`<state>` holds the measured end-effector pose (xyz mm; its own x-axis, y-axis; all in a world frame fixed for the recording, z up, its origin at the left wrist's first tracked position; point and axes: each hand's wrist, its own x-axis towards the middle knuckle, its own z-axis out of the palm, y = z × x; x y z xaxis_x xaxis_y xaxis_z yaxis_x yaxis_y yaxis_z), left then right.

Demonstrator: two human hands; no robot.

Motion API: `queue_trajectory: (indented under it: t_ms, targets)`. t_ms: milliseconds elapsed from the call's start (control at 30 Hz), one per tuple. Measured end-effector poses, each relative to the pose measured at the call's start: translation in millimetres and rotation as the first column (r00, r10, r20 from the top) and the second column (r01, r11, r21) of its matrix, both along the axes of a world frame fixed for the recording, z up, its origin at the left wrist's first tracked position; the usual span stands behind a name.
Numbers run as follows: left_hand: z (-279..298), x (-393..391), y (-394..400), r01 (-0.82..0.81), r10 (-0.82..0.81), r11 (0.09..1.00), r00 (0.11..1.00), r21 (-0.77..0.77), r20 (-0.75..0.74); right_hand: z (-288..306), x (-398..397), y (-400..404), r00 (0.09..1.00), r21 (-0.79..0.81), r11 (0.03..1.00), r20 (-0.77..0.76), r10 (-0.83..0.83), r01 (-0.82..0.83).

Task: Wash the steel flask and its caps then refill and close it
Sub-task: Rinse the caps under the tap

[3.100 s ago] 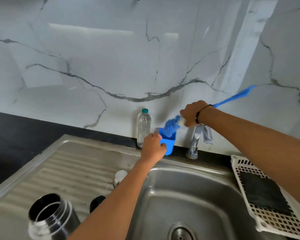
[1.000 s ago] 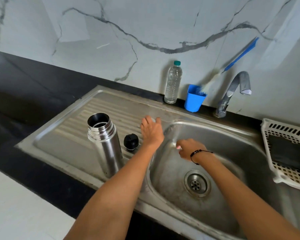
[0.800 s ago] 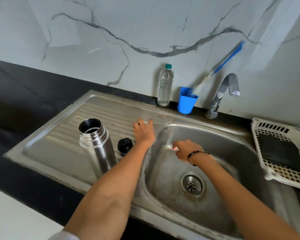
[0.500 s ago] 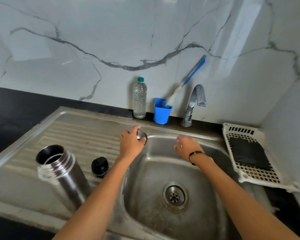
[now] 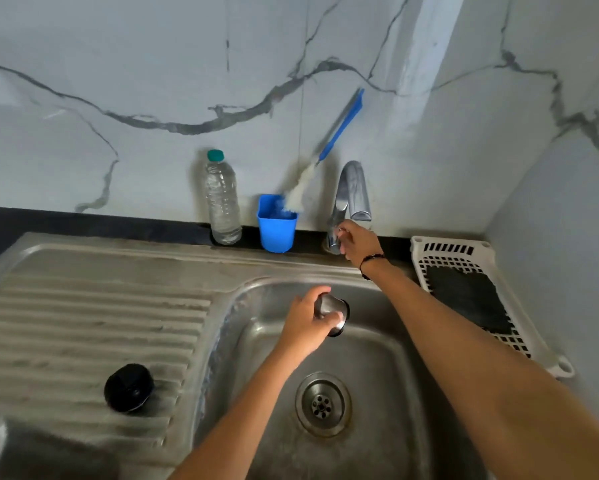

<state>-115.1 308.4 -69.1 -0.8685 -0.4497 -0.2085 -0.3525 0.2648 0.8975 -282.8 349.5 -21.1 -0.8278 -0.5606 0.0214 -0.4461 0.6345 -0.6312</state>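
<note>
1. Left hand (image 5: pixel 305 323) grips the steel cap (image 5: pixel 332 311), fingers curled round its side, holding it over the sink basin (image 5: pixel 395 375) below and forward of the spout; judged ready for rinsing.
2. Right hand (image 5: pixel 358 242) is curled round the base of the tap (image 5: pixel 350 195), apparently on its control; no water is seen running.
3. Steel cap: small, round, polished metal cup with a dark rim, tilted on its side.
4. Black inner cap (image 5: pixel 129 388): round, matt, resting on the ribbed steel drainboard (image 5: pixel 83 323), well apart from the hands, judged awaiting its turn.
5. Flask body (image 5: pixel 0 445): only a blurred steel edge shows at the lower left corner.
6. Bottle brush (image 5: pixel 325 143), blue handle with white bristles, leans in a blue plastic cup (image 5: pixel 277 226) beside a clear plastic bottle (image 5: pixel 222 199) against the marble-patterned wall.
7. White perforated tray (image 5: pixel 447 251) with a dark pad sits right of the basin.
</note>
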Motion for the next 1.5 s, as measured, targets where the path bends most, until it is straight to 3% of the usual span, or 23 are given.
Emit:
queue_trajectory:
  t_ms: [200, 333, 533, 667, 900, 1000, 1067, 1133, 1200, 1300, 1333, 1400, 1433, 1467, 1500]
  targets:
    - [-23, -17, 4, -0.015, 0.014, 0.997, 1.000, 0.076, 0.020, -7, -12, -1, 0.982, 0.026, 0.993, -0.148, 0.113, -0.111]
    - [-27, -23, 8, -0.015, 0.013, 0.995, 1.000, 0.103, 0.018, -4, -14, -5, 0.948, 0.165, 0.967, -0.223, 0.227, -0.192]
    - [-29, -28, 9, -0.022, 0.021, 0.990, 1.000, 0.137, 0.008, -5, -13, -5, 0.954, 0.183, 0.965, -0.201, 0.224, -0.188]
    - [-25, -30, 12, -0.022, 0.025, 0.988, 1.000, 0.150, -0.017, 0, -13, -4, 0.928, 0.279, 0.935, -0.239, 0.287, -0.217]
    - [-26, -37, 13, -0.121, 0.137, 0.939, 0.990, 0.323, -0.028, 7, -10, -6, 0.919, 0.325, 0.915, -0.228, 0.322, -0.240]
    - [-22, -41, 13, -0.169, 0.188, 0.879, 0.982, 0.446, 0.002, 3, -11, -8, 0.949, 0.274, 0.940, -0.182, 0.260, -0.205]
    - [-19, -46, 14, -0.225, 0.234, 0.794, 0.971, 0.564, 0.058, 2, -8, -4, 0.981, 0.157, 0.981, -0.136, 0.140, -0.118]
    - [-19, -51, 13, -0.294, 0.281, 0.700, 0.951, 0.651, 0.128, -5, 10, 13, 0.994, -0.054, 0.993, -0.015, -0.104, 0.103]
    - [-18, -55, 13, -0.340, 0.317, 0.589, 0.932, 0.733, 0.177, -25, 42, 34, 0.948, -0.217, 0.925, 0.134, -0.289, 0.313]
    - [-15, -60, 17, -0.403, 0.411, 0.456, 0.886, 0.793, 0.215, -60, 90, 49, 0.913, -0.228, 0.914, 0.319, -0.255, 0.335]
    - [-18, -61, 19, -0.410, 0.445, 0.476, 0.875, 0.778, 0.189, -66, 99, 47, 0.903, -0.227, 0.922, 0.371, -0.216, 0.314]
    - [-28, -58, 24, -0.395, 0.489, 0.683, 0.872, 0.615, 0.018, -67, 101, 39, 0.831, -0.306, 0.866, 0.522, -0.195, 0.395]
    - [-37, -55, 25, -0.370, 0.443, 0.843, 0.889, 0.391, -0.113, -64, 99, 36, 0.766, -0.348, 0.813, 0.619, -0.175, 0.467]
    - [-44, -49, 23, -0.324, 0.330, 0.944, 0.911, 0.066, -0.247, -60, 96, 34, 0.688, -0.362, 0.764, 0.711, -0.144, 0.534]
    - [-50, -45, 21, -0.268, 0.180, 0.932, 0.926, -0.245, -0.331, -57, 94, 32, 0.613, -0.357, 0.726, 0.782, -0.112, 0.588]
